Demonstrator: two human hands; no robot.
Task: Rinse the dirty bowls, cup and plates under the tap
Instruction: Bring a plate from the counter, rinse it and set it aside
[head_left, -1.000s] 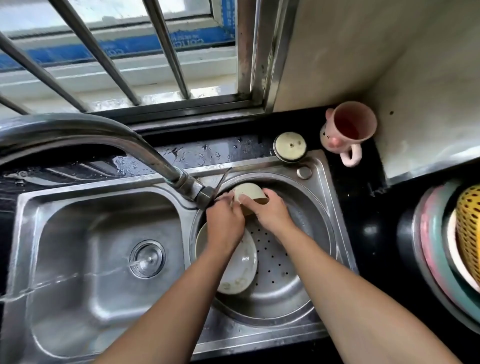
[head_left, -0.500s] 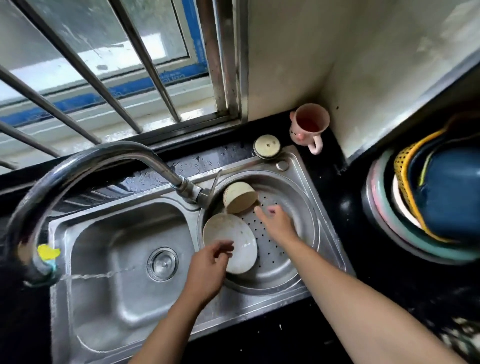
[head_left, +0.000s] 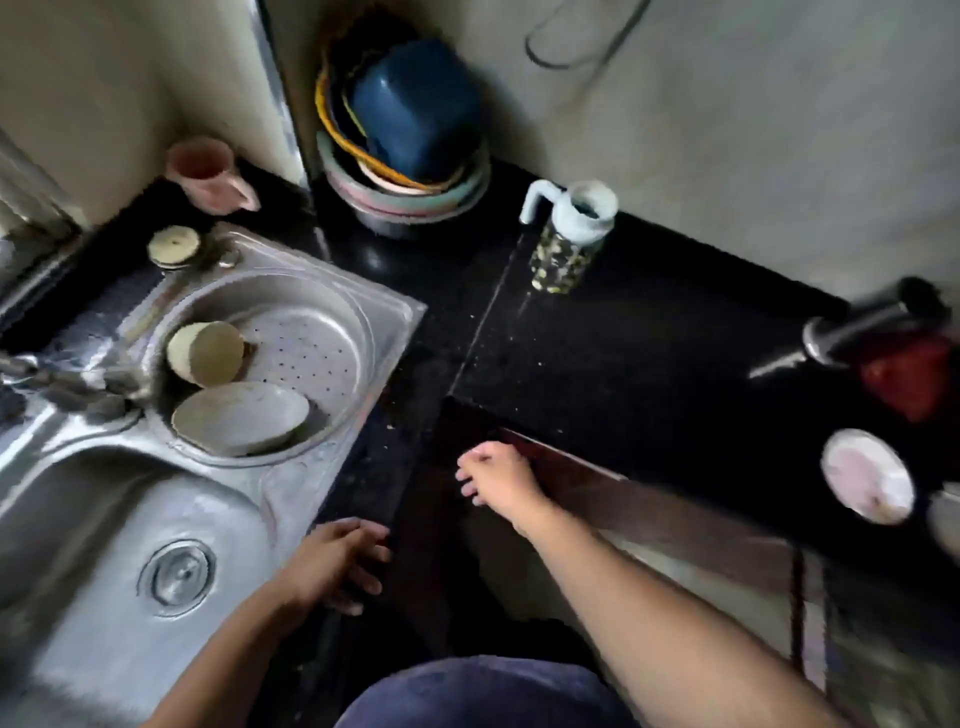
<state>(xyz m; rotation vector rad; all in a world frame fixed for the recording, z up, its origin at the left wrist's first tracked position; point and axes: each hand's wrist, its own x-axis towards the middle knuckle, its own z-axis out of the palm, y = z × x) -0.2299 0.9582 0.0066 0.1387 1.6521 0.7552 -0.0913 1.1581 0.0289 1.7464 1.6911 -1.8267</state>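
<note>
A pale bowl (head_left: 207, 353) lies upside down in the round perforated sink basin (head_left: 311, 332), with a pale plate (head_left: 240, 418) leaning beside it. A pink cup (head_left: 205, 174) stands in the counter corner. The tap spout (head_left: 62, 382) reaches in from the left. A pinkish dish (head_left: 866, 475) sits on the dark counter at far right. My left hand (head_left: 340, 564) hovers by the sink's right rim, fingers spread, holding nothing. My right hand (head_left: 501, 475) is over the counter's front edge, fingers loosely curled, holding nothing.
A stack of coloured basins with a blue tub (head_left: 410, 109) stands at the back. A patterned jar with a pale blue lid (head_left: 569, 239) is on the black counter (head_left: 649, 338). A dark bottle and something red (head_left: 893, 353) lie far right. The large basin (head_left: 130, 545) holds only its drain.
The view has swung to the right. Both hands have left the round basin: the bowl was let go and lies there, and the hands have moved right over the counter edge.
</note>
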